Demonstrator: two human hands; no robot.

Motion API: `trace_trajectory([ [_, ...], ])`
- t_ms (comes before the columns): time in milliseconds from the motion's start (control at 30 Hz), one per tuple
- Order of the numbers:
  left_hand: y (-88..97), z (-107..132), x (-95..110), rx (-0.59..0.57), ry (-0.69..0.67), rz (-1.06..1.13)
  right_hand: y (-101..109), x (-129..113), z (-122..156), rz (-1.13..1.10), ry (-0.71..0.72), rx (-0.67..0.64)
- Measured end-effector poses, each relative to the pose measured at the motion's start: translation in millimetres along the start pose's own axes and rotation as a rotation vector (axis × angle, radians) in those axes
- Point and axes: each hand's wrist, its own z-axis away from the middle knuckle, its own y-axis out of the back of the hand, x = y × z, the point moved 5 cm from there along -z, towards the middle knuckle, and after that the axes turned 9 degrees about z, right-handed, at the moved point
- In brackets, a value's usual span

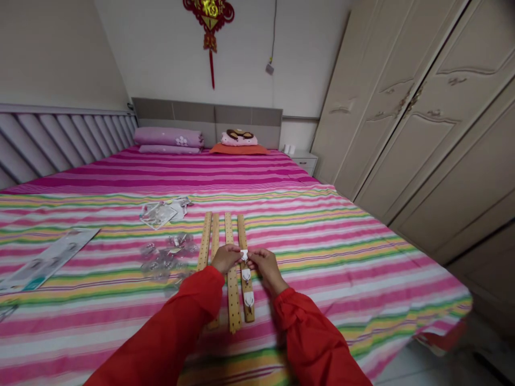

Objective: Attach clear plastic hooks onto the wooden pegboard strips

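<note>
Left hand (225,258) and right hand (265,266), fingertips pinched closed on a white hook (243,255) atop the rightmost pegboard strip (242,228), at 12 o'clock of two fitted hooks (246,275). Step judged: seating the hook. The next move calls for peg-to-hole alignment, then firm pressure.

Soft, even, rather dim light fills the room, casting only faint shadows on the striped bedspread (341,236). Wide-angle distortion bends the wardrobe (422,123) at the right edge. Corners darken slightly; no glare.

Red sleeves (306,332), tan pegboard strips (232,300), white hooks (246,274), pink-striped bedspread (362,252)
</note>
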Motion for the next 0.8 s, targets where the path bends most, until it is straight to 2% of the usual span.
trace_trajectory([
  [200, 0.7, -1.4, 3.0, 0.07, -0.155, -0.184, -1.1, 5.6, -6.2, 0.042, -0.035, 0.062],
  [333, -0.9, 2.6, 6.9, 0.096, -0.208, -0.302, -0.5, 7.3, -8.6, 0.079, -0.042, 0.094],
  [500, -7.6, 5.8, 10.5, 0.07, -0.276, -0.512, -0.5, 9.1, -10.7, 0.091, -0.044, 0.105],
  [800, -12.3, 2.8, 3.8, 0.054, -0.331, -0.624, -1.7, 11.1, -15.5, 0.108, -0.077, 0.113],
])
